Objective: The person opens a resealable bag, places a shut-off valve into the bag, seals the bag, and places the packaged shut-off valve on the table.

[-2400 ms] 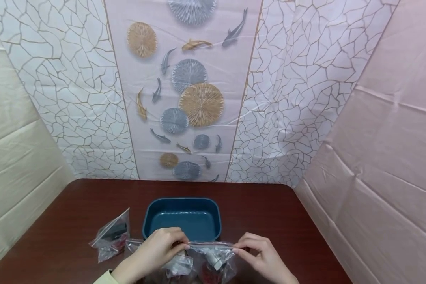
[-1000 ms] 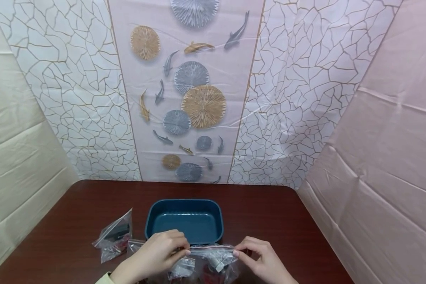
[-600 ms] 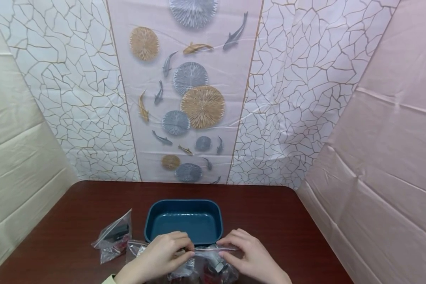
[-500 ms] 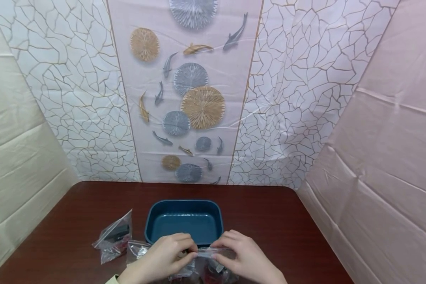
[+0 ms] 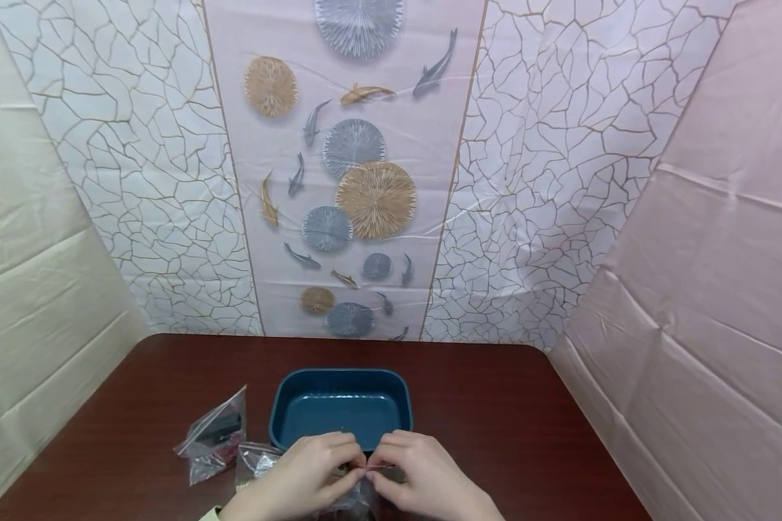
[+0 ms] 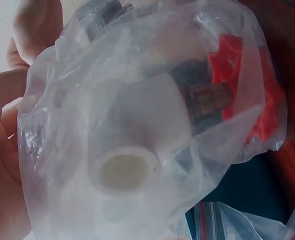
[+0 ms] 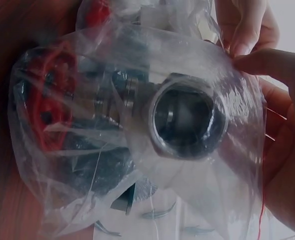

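In the head view, my left hand [image 5: 326, 467] and right hand [image 5: 410, 470] meet in front of the blue tray, thumbs and fingers pinching the zip edge of a clear zip bag. The right wrist view shows a zip bag [image 7: 202, 180] below the right fingers, holding a metal valve [image 7: 140, 112] with a red handwheel [image 7: 52, 100]. A clear bag [image 6: 52, 160] beside the left fingers fills the left wrist view. Inside it is a white plastic valve [image 6: 147, 110] with a red handwheel [image 6: 232, 70]. From above, the hands cover much of these bags.
The dark blue rectangular tray [image 5: 342, 416] stands just beyond the hands. On the left of the brown table [image 5: 482, 405] lies a zip bag [image 5: 216, 438] with black and red contents. Another clear bag [image 5: 254, 459] pokes out beside the left forearm. Patterned cloth [image 5: 515, 217] encloses the table.
My right hand has slid left along the zip edge until its fingertips meet the left hand's. The left hand has shifted slightly right. Tray and far-left bag stay put.
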`<state>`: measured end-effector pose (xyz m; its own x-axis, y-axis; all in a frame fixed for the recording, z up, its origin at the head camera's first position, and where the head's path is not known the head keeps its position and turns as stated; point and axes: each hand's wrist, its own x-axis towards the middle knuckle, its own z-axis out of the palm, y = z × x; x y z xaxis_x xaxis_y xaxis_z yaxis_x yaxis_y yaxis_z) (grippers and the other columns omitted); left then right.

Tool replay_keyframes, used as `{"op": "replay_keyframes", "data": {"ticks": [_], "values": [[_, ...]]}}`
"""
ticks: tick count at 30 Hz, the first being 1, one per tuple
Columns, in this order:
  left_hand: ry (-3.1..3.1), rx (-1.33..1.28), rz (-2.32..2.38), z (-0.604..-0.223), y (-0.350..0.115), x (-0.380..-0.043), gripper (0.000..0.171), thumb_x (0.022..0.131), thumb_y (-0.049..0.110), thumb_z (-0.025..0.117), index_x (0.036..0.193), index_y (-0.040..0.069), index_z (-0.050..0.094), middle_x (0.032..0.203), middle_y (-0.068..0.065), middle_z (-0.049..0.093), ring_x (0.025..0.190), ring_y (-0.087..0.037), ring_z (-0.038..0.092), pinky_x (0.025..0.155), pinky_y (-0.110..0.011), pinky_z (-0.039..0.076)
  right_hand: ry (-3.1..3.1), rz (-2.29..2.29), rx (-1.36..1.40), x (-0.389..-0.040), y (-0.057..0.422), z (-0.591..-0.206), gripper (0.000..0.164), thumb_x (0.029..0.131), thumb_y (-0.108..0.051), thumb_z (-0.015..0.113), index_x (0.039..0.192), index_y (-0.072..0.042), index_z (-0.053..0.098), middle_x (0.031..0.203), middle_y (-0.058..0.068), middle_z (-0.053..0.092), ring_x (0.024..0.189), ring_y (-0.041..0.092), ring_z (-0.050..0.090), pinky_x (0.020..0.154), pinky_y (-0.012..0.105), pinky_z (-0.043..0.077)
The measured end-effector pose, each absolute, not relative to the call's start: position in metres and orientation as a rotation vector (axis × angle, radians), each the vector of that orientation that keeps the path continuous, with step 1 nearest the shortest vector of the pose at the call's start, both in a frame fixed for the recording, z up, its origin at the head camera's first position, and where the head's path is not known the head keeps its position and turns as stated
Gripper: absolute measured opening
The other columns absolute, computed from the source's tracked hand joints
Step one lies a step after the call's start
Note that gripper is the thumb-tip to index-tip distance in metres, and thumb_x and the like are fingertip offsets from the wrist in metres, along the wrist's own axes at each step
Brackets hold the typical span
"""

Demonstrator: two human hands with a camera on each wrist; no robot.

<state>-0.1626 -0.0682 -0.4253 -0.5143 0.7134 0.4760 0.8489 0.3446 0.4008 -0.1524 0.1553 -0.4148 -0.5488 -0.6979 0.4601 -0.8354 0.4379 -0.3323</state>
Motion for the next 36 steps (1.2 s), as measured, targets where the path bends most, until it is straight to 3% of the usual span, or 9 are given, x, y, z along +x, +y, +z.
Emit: {"op": "replay_keyframes", "data": {"ticks": [18,36], "values": [[-2.264,-1.483,-0.823,-0.4256,-0.0716,-0.1613,0.005,0.092,0.024,0.059,0.088,0.027,0.062,0.082,0.021,0.051,0.067,0.007,0.043,0.058,-0.006,0.034,-2.351,0.761,1.397,-0.1531,0.1503,-0.4176,0.008,0.089,-0.02,0.062,0.089,-0.027,0.065,0.084,-0.021,0.054,0.073,-0.008,0.046,0.061,0.006,0.037],[-2.233,-1.535,-0.873,-0.4311,-0.074,-0.1612,0.009,0.093,0.019,0.057,0.089,0.027,0.06,0.081,0.02,0.048,0.068,0.006,0.042,0.059,-0.006,0.034,-2.377,0.791,1.37,-0.1517,0.1567,-0.4193,0.007,0.091,-0.027,0.061,0.089,-0.03,0.066,0.089,-0.021,0.053,0.075,-0.004,0.049,0.063,0.007,0.037]]}}
